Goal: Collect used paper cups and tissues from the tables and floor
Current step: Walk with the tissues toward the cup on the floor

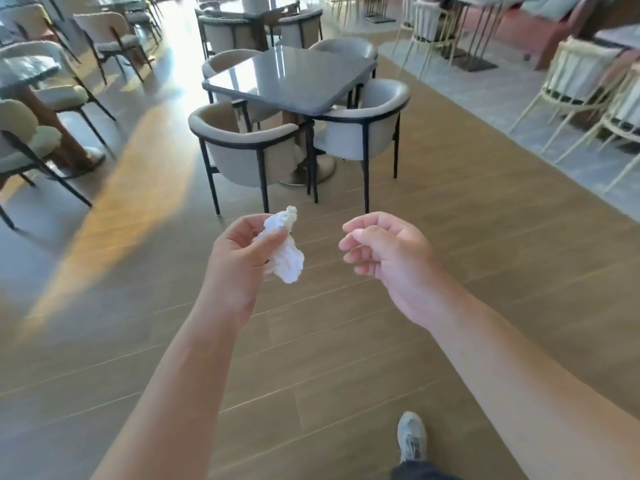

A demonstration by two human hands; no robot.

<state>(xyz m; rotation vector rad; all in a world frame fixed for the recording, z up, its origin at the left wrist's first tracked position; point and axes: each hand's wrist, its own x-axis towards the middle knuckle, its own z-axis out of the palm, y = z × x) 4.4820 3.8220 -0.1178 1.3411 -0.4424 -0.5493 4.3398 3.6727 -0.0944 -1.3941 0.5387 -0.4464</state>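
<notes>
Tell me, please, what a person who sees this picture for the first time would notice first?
First, the crumpled white tissue pinched in the left hand at the centre of the view, with the right hand beside it, half curled and holding nothing. Behind the hands stands a dark glossy table ringed by grey armchairs on the wooden floor. A grey sneaker steps in at the bottom.

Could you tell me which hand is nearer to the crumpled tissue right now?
Left. The left hand is holding the tissue between thumb and fingers; the right hand is loosely curled and empty, apart from the tissue on its right.
</notes>
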